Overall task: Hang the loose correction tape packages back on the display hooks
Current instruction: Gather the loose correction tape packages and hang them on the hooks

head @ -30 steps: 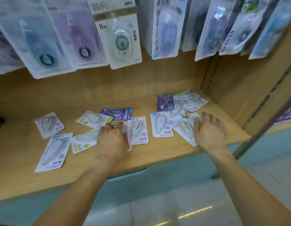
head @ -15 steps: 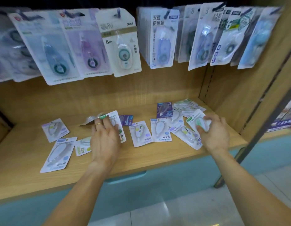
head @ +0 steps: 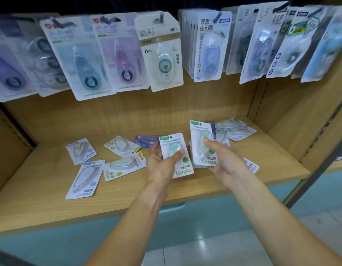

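View: head camera, looking down at a wooden shelf [head: 41, 208] below a row of hanging stationery cards.

Left hand [head: 159, 166]: raised just above the shelf, grip closed on a green pack [head: 175, 155]; thumb across the blister front, fingers behind, card upright with its header and hang hole on top, probably so the hole is ready for a hook.

Right hand [head: 226, 166]: grip closed on a second green pack [head: 201, 143] in the same way, thumb on the blister, held just beside the left one and slightly higher.

Held packs: same green header and "Campus" print, side by side, likely paired up to go on one hook together.

Loose packs [head: 83, 179]: four lying flat and scattered on the left of the shelf, at mixed angles, face up; lilac and yellow variants.

Right pile [head: 237, 129]: more packs overlapping near the back right corner, partly hidden by the held cards; count unclear.

Purple pack [head: 145, 140]: flat at mid-shelf, just behind the left hand.

Hanging cards [head: 160, 50]: larger tape dispensers in a crowded row across the top, on dark hooks [head: 160, 15] that show only at the card tops.

Free hook: none visible for the small packs; not possible to say where they belong.

Stage: two packs lifted, none of the small ones hung, most of the task ahead.

Next: a lift toward the hook row, hole lined up with a hook tip; thin cards could flex or catch.
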Motion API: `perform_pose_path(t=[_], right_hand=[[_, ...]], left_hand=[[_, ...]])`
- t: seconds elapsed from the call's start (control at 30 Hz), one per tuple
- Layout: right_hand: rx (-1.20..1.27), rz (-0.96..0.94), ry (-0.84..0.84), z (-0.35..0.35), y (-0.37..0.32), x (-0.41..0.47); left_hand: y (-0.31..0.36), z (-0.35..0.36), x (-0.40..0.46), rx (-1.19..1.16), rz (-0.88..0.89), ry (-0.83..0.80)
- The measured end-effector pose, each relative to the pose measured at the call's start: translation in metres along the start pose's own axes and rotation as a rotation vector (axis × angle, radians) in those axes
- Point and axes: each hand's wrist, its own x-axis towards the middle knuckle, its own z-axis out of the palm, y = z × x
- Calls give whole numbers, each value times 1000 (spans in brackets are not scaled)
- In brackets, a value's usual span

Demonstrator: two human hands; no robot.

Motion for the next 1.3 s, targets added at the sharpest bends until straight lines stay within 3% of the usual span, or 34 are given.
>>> perform_pose_path(t=[0.3,0.47,0.6,0.67,0.83,1.0,1.07,1.17,1.3], right_hand=[[-219,-136,16,13,28,-1],[-475,-241,15,5,21,7],[-883,-504,246,-17,-13,57],[-1160,-546,253,-29,-30,97],[-1622,-442,71,-63,-49,161],[-1785,-507,149,-102,-62,161],[-1794,-478,232,-106,-73,163],[-1605,-348,355,-90,-86,176],[-1611,-53,320,-66,-87,192]], left_hand=[[0,7,-14,-253,-141,-260],[-1,8,-10,-134,-85,-261],[-1,10,-5,-116,-103,-255],[-1,12,-3,-116,-118,-256],[-5,9,3,-112,-128,-221],[-8,4,7,-92,-138,-211],[-8,4,6,-85,-134,-224],[-9,2,4,-86,-127,-255],[-8,-2,3,-89,-124,-260]])
